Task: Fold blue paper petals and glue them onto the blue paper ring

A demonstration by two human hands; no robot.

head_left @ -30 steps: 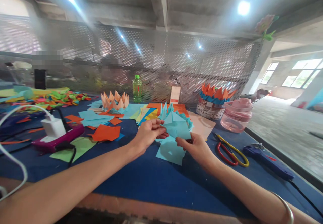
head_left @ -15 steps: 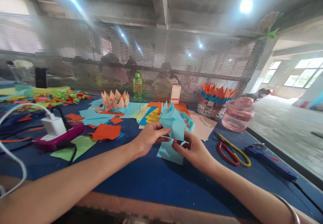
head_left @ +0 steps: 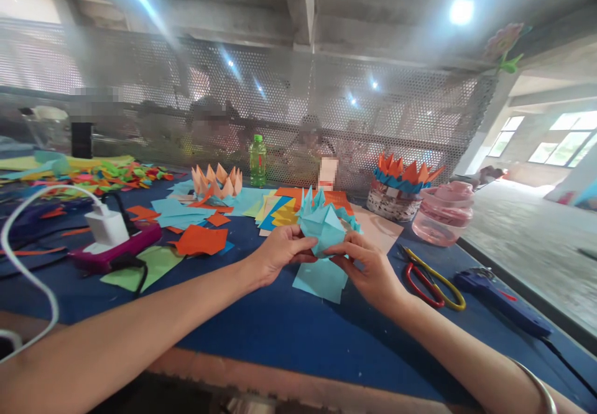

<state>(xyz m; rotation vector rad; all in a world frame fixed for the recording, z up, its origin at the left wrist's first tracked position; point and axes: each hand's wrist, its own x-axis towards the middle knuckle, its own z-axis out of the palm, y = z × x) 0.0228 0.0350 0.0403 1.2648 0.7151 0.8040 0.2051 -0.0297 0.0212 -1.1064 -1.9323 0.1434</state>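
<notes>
Between my two hands is a light blue folded paper piece [head_left: 325, 226] with pointed tips, held above the table. My left hand [head_left: 282, 253] pinches its left side, thumb toward me. On its right lower edge my right hand [head_left: 366, 265] closes with thumb and fingers. Behind it, more light blue folded points [head_left: 351, 220] show; whether they join the held piece is partly hidden. A flat light blue paper sheet [head_left: 319, 280] lies on the blue table just below the hands.
Red-and-yellow-handled scissors [head_left: 433, 283] and a blue glue gun [head_left: 504, 302] lie at the right. Behind them stand a pink jug [head_left: 443, 215] and an orange-and-blue paper ring [head_left: 405, 174] on a round container. A purple power strip [head_left: 112, 249], an orange sheet [head_left: 203, 240] and a green bottle [head_left: 257, 162] are leftward.
My right hand has shifted up along the right side of the light blue piece. The flap there now sits folded into a point. My left hand keeps its hold.
</notes>
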